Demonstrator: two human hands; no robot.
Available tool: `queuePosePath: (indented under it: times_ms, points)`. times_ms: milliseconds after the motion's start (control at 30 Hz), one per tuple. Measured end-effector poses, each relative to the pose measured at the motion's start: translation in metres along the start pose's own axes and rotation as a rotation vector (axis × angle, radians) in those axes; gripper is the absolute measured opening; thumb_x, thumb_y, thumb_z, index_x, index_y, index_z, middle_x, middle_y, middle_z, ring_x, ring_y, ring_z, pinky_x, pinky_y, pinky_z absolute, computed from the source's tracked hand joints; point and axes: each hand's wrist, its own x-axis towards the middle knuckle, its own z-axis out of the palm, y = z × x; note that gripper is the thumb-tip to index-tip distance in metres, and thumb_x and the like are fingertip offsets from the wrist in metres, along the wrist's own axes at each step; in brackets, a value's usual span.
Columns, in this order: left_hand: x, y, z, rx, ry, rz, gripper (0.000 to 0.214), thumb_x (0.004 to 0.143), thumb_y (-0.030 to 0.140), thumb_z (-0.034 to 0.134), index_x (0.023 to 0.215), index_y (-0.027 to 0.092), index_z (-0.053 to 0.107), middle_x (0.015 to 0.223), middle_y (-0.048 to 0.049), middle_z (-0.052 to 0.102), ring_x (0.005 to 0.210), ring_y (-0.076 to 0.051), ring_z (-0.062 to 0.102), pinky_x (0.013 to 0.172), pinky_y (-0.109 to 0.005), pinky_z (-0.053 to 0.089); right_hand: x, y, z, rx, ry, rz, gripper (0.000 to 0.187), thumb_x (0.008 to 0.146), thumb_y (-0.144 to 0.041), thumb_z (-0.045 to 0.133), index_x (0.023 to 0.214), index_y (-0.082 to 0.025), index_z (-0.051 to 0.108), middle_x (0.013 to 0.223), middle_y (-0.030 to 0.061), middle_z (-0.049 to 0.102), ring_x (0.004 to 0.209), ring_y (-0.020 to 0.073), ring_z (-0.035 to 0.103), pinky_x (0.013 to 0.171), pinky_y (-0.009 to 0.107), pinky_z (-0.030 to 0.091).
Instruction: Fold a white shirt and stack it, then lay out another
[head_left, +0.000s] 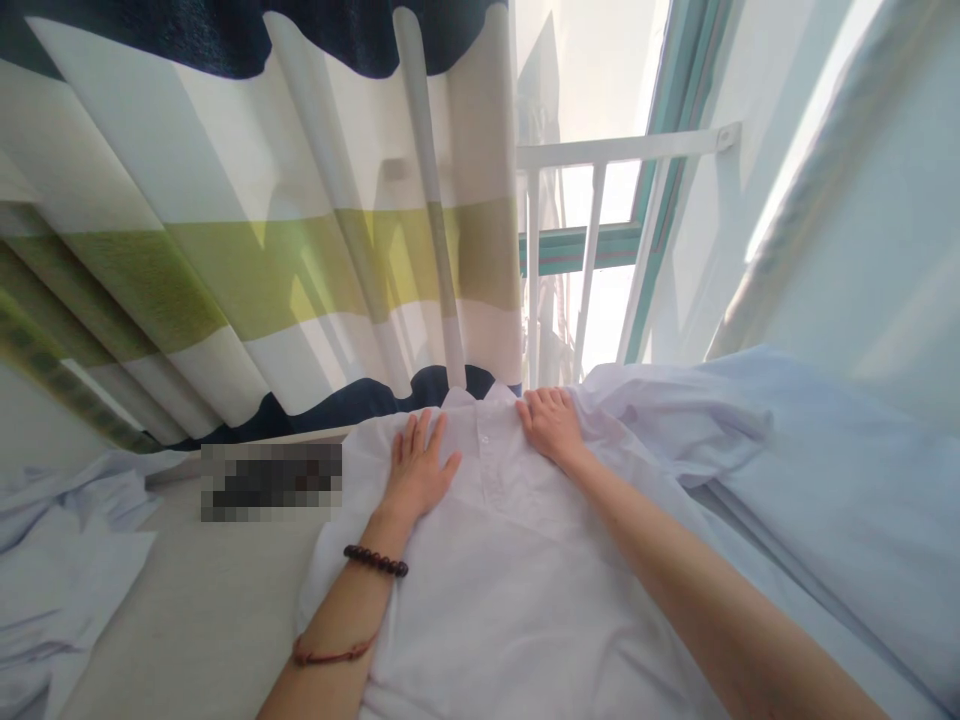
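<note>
A white shirt lies spread out in front of me, its collar at the far edge and its buttoned placket facing up. My left hand rests flat on the shirt's left shoulder area, fingers spread, with a dark bead bracelet and a thin reddish cord on the wrist and forearm. On the other side of the collar, my right hand lies palm down on the shirt near the shoulder, its fingers stretched out. Nothing is gripped in either hand.
More white garments lie at the left and at the right. A striped curtain hangs just beyond the surface. Behind it stand a white railing and a green-framed window. A pixelated patch hides something left of the shirt.
</note>
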Motion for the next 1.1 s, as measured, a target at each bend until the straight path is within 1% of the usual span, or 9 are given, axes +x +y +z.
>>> queuePosePath:
  times_ms: [200, 400, 467, 600, 733, 833, 900, 1000, 1100]
  points:
    - [-0.001, -0.001, -0.003, -0.029, 0.031, 0.019, 0.064, 0.091, 0.04, 0.043, 0.149, 0.017, 0.029, 0.16, -0.0116, 0.016, 0.146, -0.033, 0.008, 0.117, -0.054, 0.012, 0.0, -0.001, 0.0, 0.009, -0.008, 0.014, 0.035, 0.1, -0.037, 0.034, 0.102, -0.017, 0.062, 0.103, 0.0099, 0.065, 0.102, 0.0247, 0.05, 0.097, 0.036, 0.026]
    - [-0.001, 0.002, -0.004, 0.007, 0.184, 0.076, 0.056, 0.089, 0.032, 0.045, 0.142, 0.014, 0.042, 0.154, -0.0161, 0.028, 0.143, -0.033, 0.019, 0.116, -0.051, 0.015, 0.0, -0.001, -0.002, 0.022, -0.02, 0.014, 0.035, 0.1, -0.038, 0.033, 0.102, -0.018, 0.062, 0.104, 0.0099, 0.065, 0.103, 0.0251, 0.051, 0.1, 0.037, 0.026]
    - [-0.004, 0.005, -0.004, 0.017, 0.135, 0.101, 0.056, 0.092, 0.038, 0.043, 0.144, 0.016, 0.04, 0.157, -0.0148, 0.023, 0.145, -0.032, 0.014, 0.116, -0.053, 0.014, 0.0, -0.001, -0.003, 0.026, -0.026, 0.016, 0.036, 0.1, -0.037, 0.032, 0.103, -0.018, 0.062, 0.105, 0.0103, 0.066, 0.104, 0.0255, 0.052, 0.1, 0.038, 0.027]
    - [-0.013, 0.01, -0.005, 0.032, -0.079, 0.069, 0.06, 0.094, 0.049, 0.037, 0.149, 0.023, 0.033, 0.161, -0.0079, 0.011, 0.148, -0.03, 0.007, 0.116, -0.054, 0.014, -0.003, -0.002, -0.003, 0.026, -0.042, 0.025, 0.038, 0.1, -0.037, 0.031, 0.115, -0.016, 0.059, 0.118, 0.0119, 0.064, 0.115, 0.0261, 0.049, 0.106, 0.039, 0.024]
    - [-0.023, 0.01, -0.013, 0.073, -0.19, 0.008, 0.059, 0.096, 0.051, 0.032, 0.149, 0.026, 0.032, 0.16, -0.0063, 0.018, 0.147, -0.029, 0.015, 0.115, -0.053, 0.018, -0.014, -0.004, -0.008, 0.035, -0.118, 0.024, 0.052, 0.099, -0.037, 0.033, 0.143, -0.01, 0.039, 0.149, 0.0132, 0.041, 0.139, 0.0275, 0.029, 0.114, 0.042, 0.015]
    - [-0.029, 0.006, -0.019, 0.105, -0.215, 0.0, 0.059, 0.095, 0.052, 0.033, 0.149, 0.026, 0.033, 0.158, -0.0064, 0.023, 0.145, -0.029, 0.02, 0.115, -0.052, 0.02, -0.021, 0.002, -0.026, 0.032, -0.249, -0.04, 0.059, 0.097, -0.039, 0.036, 0.148, -0.009, 0.032, 0.156, 0.0136, 0.029, 0.143, 0.0275, 0.023, 0.115, 0.042, 0.014]
    - [-0.033, 0.002, -0.021, 0.135, -0.223, -0.015, 0.06, 0.095, 0.051, 0.033, 0.149, 0.026, 0.033, 0.158, -0.0058, 0.024, 0.145, -0.029, 0.02, 0.115, -0.051, 0.021, -0.021, 0.017, -0.044, -0.009, -0.294, -0.066, 0.06, 0.095, -0.04, 0.041, 0.147, -0.01, 0.034, 0.157, 0.0154, 0.026, 0.144, 0.0274, 0.022, 0.116, 0.042, 0.013]
    - [-0.037, -0.001, -0.022, 0.18, -0.22, -0.028, 0.06, 0.094, 0.049, 0.034, 0.149, 0.025, 0.032, 0.157, -0.005, 0.024, 0.145, -0.03, 0.021, 0.115, -0.051, 0.021, -0.014, 0.062, -0.076, -0.113, -0.259, 0.014, 0.064, 0.091, -0.04, 0.048, 0.146, -0.01, 0.035, 0.157, 0.0182, 0.023, 0.145, 0.0297, 0.018, 0.115, 0.044, 0.014]
    - [-0.039, 0.0, -0.023, 0.194, -0.206, -0.03, 0.059, 0.094, 0.047, 0.036, 0.149, 0.025, 0.033, 0.157, -0.0045, 0.026, 0.144, -0.03, 0.023, 0.115, -0.05, 0.022, -0.009, 0.125, -0.105, -0.2, -0.279, 0.204, 0.075, 0.079, -0.048, 0.064, 0.139, -0.007, 0.045, 0.148, 0.0252, 0.038, 0.136, 0.0355, 0.035, 0.106, 0.043, 0.031]
